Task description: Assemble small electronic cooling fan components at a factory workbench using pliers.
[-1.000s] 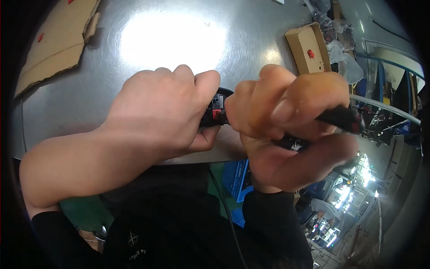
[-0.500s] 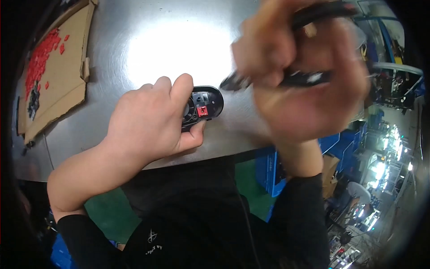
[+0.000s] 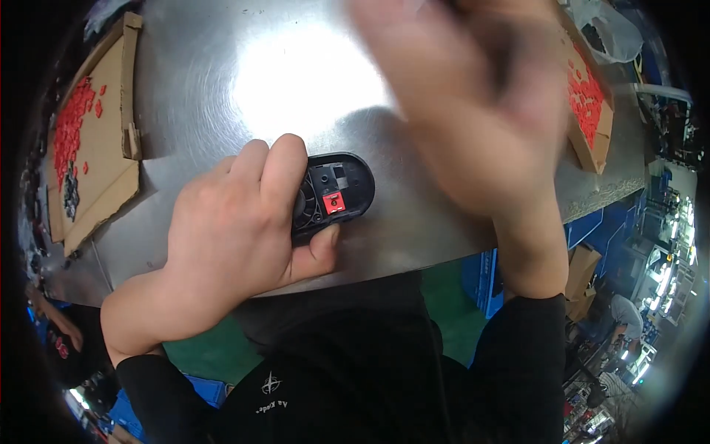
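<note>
My left hand point(image 3: 229, 207) is closed round a black plastic housing point(image 3: 360, 185), keeping it just over the metal table. Fingers lie along the far edge and the thumb presses the near one. A small red square piece point(image 3: 334, 203) sits inside the housing, beside part of a round fan point(image 3: 304, 207); my hand covers the left end. My right hand point(image 3: 473, 111) is raised at the upper right, smeared by motion, its fingers partly cut off by the top edge. Something dark shows by those fingers, too blurred to name.
A cardboard tray point(image 3: 111, 140) at the left holds many red pieces point(image 3: 70, 126) and a few dark ones point(image 3: 71, 192). Another cardboard tray point(image 3: 603, 133) with red pieces stands at the right. Blue crates point(image 3: 484, 285) are below the table's front edge. A co-worker's arm point(image 3: 63, 318) shows at far left.
My right hand has moved up and away from the housing; the black pen-shaped tool it held is no longer clearly visible. My left hand still holds the housing. The view has shifted, revealing the right tray.
</note>
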`<action>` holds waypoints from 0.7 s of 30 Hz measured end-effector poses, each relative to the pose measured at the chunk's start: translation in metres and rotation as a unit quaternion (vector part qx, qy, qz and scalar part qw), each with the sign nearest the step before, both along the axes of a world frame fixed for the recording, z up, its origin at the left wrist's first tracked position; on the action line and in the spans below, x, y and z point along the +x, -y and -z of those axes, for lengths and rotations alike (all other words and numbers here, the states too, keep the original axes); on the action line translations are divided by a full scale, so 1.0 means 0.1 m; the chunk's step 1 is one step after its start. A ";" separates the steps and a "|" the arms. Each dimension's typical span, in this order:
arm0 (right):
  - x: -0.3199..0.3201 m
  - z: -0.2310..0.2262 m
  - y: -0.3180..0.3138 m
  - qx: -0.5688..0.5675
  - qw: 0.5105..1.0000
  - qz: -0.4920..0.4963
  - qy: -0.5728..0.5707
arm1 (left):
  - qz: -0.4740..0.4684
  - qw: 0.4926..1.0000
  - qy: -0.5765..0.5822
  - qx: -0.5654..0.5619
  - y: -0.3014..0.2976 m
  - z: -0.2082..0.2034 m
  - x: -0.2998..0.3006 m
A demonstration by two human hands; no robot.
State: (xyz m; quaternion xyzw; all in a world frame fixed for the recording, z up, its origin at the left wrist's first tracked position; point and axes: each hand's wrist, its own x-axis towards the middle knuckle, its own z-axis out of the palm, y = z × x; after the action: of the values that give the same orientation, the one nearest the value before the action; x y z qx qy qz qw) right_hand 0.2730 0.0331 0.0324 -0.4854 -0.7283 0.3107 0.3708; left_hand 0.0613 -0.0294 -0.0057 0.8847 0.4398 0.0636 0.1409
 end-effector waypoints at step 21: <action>0.07 0.23 0.03 0.088 0.964 -0.245 -0.063 | -0.033 0.935 0.352 -0.008 -0.31 -0.11 -0.28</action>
State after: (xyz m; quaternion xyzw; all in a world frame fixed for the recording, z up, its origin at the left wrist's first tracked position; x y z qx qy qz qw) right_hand 0.2796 0.0299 0.0092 -0.2373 -0.8242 0.3572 0.3700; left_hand 0.0330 0.0013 0.0055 0.7896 0.3913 0.3717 0.2920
